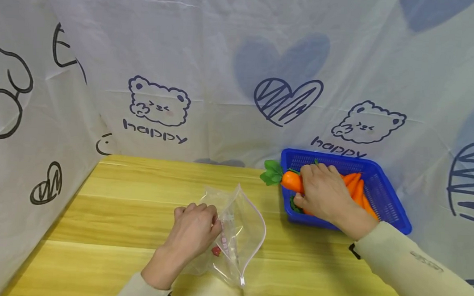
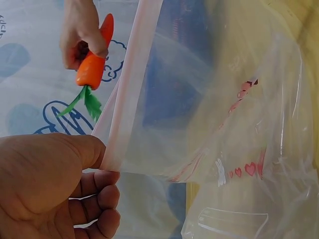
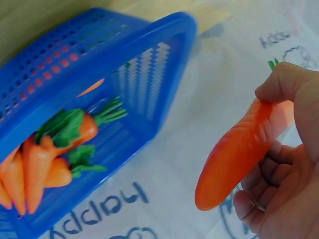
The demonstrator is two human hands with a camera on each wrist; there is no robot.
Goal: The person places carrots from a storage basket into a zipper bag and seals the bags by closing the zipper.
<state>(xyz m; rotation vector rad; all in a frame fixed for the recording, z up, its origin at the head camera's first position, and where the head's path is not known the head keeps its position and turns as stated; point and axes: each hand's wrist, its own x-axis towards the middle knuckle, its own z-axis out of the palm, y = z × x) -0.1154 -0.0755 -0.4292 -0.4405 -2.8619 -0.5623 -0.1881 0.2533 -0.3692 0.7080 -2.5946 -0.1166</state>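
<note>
My right hand [image 1: 324,193] grips an orange carrot [image 3: 234,154] with green leaves, held up over the left part of the blue basket [image 1: 394,210]. In the head view the leaves point left and the hand covers most of the carrot. My left hand [image 1: 194,230] pinches the rim of a clear zip bag [image 2: 239,129] between thumb and fingers. The bag's pink-edged mouth gapes toward the right, and red and white print shows on its film. Several more carrots [image 3: 35,174] with green tops lie inside the basket.
The wood-grain table [image 1: 117,204] carries the bag at its middle front and the basket at its back right. Behind them hangs a white cloth [image 1: 216,75] with bear and heart drawings, and it also runs along the left side.
</note>
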